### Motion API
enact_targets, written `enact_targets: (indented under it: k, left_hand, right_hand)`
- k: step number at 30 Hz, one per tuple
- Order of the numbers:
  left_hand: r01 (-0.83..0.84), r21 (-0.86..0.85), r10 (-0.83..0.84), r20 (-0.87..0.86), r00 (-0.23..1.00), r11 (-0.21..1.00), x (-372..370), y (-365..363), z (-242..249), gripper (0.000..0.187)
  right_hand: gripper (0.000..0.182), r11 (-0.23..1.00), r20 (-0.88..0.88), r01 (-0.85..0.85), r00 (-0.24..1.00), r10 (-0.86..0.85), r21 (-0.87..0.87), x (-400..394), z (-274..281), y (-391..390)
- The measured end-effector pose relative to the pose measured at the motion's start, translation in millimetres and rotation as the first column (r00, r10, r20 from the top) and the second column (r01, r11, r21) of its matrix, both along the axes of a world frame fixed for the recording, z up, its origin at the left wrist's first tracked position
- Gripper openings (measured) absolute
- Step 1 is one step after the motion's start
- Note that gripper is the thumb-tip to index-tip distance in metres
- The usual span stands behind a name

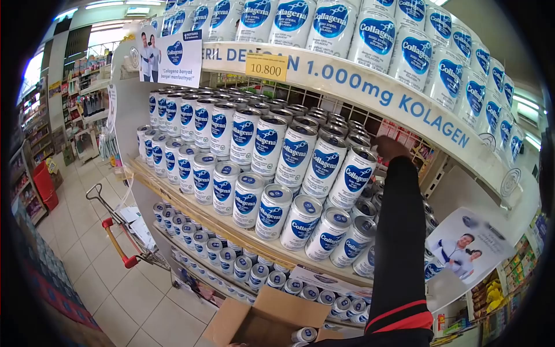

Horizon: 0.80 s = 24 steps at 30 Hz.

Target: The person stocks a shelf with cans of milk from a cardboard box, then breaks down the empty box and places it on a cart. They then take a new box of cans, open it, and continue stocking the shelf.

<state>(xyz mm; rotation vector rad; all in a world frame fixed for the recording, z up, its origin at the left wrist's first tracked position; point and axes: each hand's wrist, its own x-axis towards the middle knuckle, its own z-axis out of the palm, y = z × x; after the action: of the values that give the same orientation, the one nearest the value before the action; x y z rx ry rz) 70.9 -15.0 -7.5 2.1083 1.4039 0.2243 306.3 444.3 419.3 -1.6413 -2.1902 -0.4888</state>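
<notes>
My right hand (391, 148) reaches over the right end of the middle shelf, its arm in a black sleeve with red stripes. The fingers are partly hidden at the back of the stacked cans, so what they hold, if anything, cannot be made out. Just left of it stands an upper-row white can (354, 176) with a blue Collagena label. Below, an open cardboard box (289, 306) has a few cans (304, 335) inside. My left hand cannot be made out.
Above the middle shelf edge (231, 228) runs a white top shelf board (370, 81) with more cans. A red-handled trolley (122, 243) stands at left on the tiled floor. A promotional sign (468, 248) sticks out at right.
</notes>
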Motion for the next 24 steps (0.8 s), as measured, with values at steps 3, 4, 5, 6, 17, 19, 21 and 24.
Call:
enact_targets:
  k: [3, 4, 5, 6, 17, 19, 21, 24]
  left_hand:
    - [0.112, 0.179, -0.063, -0.261, 0.963, 0.977, 4.6, -1.5, 58.2, 0.032]
    - [0.124, 0.275, -0.047, -0.271, 0.961, 0.953, 4.8, 1.8, 52.2, 0.028]
    - [0.140, 0.364, -0.035, -0.281, 0.959, 0.921, 4.4, 4.3, 44.2, 0.024]
    - [0.157, 0.445, -0.025, -0.288, 0.957, 0.882, 4.0, 4.9, 35.8, 0.020]
    - [0.115, 0.467, -0.078, -0.098, 0.992, 0.877, 4.7, -3.1, 57.2, 0.026]
    - [0.101, 0.480, -0.067, -0.086, 0.994, 0.871, 4.5, -4.0, 56.9, 0.027]
    - [0.121, 0.474, -0.059, -0.143, 0.988, 0.872, 3.5, -6.3, 56.4, 0.028]
    - [0.123, 0.494, -0.063, -0.136, 0.989, 0.861, 2.8, -8.1, 49.2, 0.027]
  right_hand:
    - [0.038, 0.951, -0.052, -0.008, 0.998, 0.026, 0.309, 22.4, 13.3, 40.3]
    - [0.041, 0.923, 0.039, -0.047, 0.999, 0.035, 0.381, 28.5, 21.7, 44.2]
    - [0.043, 0.892, 0.130, -0.090, 0.991, 0.035, 0.442, 30.0, 25.5, 36.5]
    - [0.045, 0.922, 0.071, -0.090, 0.995, 0.069, 0.377, 33.6, 26.8, 27.7]
    - [0.027, 0.744, 0.220, -0.469, 0.882, 0.416, 0.476, -10.0, -25.7, -238.7]
    - [0.025, 0.699, 0.190, -0.563, 0.820, 0.541, 0.440, -27.4, -65.4, -282.6]
    - [0.024, 0.822, -0.001, -0.531, 0.840, 0.543, 0.208, -42.2, -109.2, -332.6]
    - [0.016, 0.849, -0.101, -0.426, 0.904, 0.416, -0.312, -42.6, -181.4, -371.2]
